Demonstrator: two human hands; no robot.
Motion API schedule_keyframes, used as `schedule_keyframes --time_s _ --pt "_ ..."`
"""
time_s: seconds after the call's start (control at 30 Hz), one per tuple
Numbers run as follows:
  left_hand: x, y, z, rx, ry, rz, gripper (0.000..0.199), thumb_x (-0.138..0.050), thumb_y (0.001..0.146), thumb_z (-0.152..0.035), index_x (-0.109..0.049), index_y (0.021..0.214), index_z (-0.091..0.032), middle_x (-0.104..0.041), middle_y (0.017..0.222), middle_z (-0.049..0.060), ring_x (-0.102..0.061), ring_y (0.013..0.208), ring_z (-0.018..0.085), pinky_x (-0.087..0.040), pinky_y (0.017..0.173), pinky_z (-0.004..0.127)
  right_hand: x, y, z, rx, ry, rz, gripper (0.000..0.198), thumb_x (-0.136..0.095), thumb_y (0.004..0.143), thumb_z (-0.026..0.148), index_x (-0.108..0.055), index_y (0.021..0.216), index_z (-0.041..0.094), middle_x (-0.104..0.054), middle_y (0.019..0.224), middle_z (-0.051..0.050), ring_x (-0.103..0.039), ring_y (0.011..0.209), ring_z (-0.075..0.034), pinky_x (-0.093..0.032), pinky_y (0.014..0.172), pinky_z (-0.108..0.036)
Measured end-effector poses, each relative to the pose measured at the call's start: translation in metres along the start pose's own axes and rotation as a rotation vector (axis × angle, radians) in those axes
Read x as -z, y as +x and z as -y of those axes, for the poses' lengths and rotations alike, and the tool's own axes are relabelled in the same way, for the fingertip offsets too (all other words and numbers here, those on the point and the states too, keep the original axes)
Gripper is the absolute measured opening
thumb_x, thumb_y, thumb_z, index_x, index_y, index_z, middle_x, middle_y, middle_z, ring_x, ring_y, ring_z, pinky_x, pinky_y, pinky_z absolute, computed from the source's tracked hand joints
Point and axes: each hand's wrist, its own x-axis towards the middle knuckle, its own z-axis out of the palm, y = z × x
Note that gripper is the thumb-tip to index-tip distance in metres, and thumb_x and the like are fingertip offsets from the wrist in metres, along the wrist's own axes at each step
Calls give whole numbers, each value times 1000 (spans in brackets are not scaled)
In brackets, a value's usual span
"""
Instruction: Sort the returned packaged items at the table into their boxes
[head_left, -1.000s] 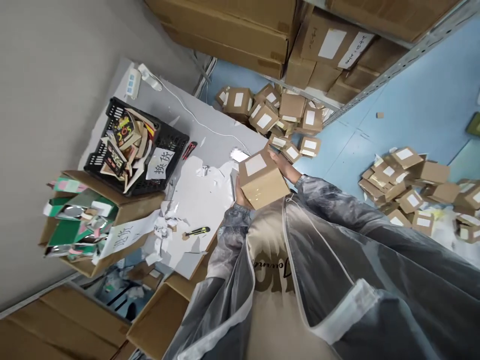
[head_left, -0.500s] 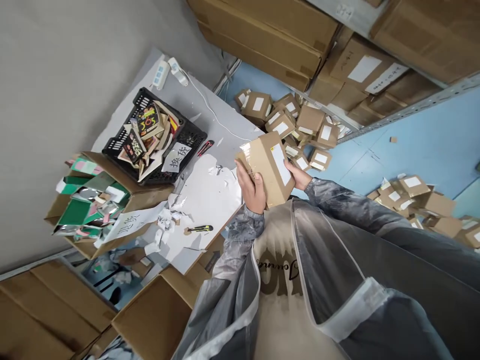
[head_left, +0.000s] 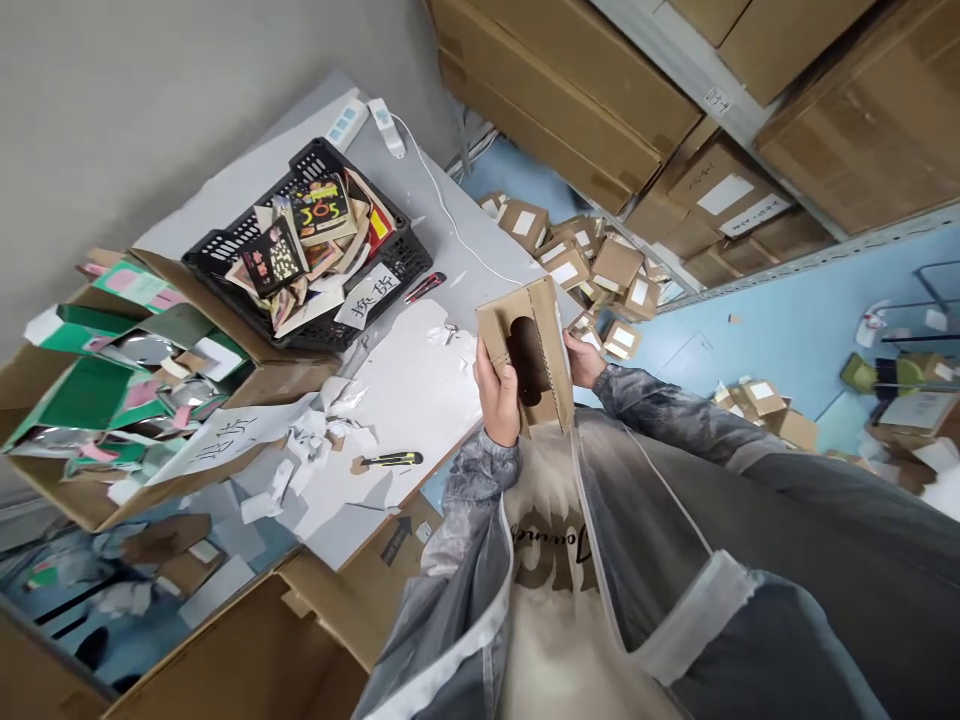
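Observation:
A small brown cardboard box (head_left: 559,345) is held up in front of my chest, over the table's right edge. A dark, rounded opening shows in the side turned towards me; its inside is too dark to make out. My left hand (head_left: 498,395) grips the left side with the thumb on the front. On the opposite side my right hand (head_left: 586,358) holds the box, its fingers partly hidden behind it. A yellow-green box cutter (head_left: 392,459) and a red one (head_left: 425,288) lie on the table, apart from both hands.
The white table (head_left: 420,385) bears a black crate (head_left: 390,262) of books, paper scraps and a power strip (head_left: 348,122). A carton (head_left: 296,380) of green packages stands at left. Parcels (head_left: 616,263) lie heaped on the blue floor by the shelving (head_left: 720,95).
The box has turned in my hands: its white label has gone from sight, and a dark opening now faces me. My view has shifted a little.

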Motion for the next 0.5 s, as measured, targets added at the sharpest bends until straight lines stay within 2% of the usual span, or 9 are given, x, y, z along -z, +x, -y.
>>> schedule_keyframes --time_s 0.1,0.17,0.23,0.3,0.4,0.5 --pt "4 17 7 89 -254 34 110 -51 110 -108 -62 188 -32 -57 197 11 -46 190 35 -38 158 51 9 -1 -13 26 8 -66 67 -90 91 84 -81 132 31 -96 121 -7 -89 134 -43 -70 127 -70" --pt "4 29 17 248 -431 58 110 -39 111 -110 -71 180 -31 -73 181 14 -63 178 37 -50 151 54 18 -6 -18 70 37 -125 63 -90 89 82 -80 126 31 -95 118 -7 -89 132 -42 -71 126 -67" --pt "0 37 32 425 -521 48 112 -37 110 -110 -79 171 -26 -82 167 17 -72 169 39 -57 144 56 29 -12 -21 121 80 -169 59 -91 89 78 -78 122 31 -95 115 -7 -89 131 -41 -72 125 -65" --pt "-8 37 49 529 -553 22 107 -45 111 -108 -84 163 -23 -84 163 19 -73 167 40 -59 142 56 40 -17 -23 161 121 -184 54 -91 89 73 -75 119 31 -95 112 -6 -90 129 -40 -72 123 -65" --pt "-28 32 73 536 -619 -38 96 -55 111 -101 -87 158 -24 -84 165 17 -72 168 39 -58 142 55 57 -16 -23 194 174 -182 46 -92 87 64 -73 115 32 -94 109 -4 -90 124 -37 -73 122 -62" --pt "-56 34 81 546 -655 -77 92 -55 114 -97 -89 156 -22 -86 161 17 -74 166 39 -57 142 57 76 -10 -20 200 210 -142 41 -91 85 55 -72 112 31 -94 110 -4 -90 124 -35 -72 122 -59"
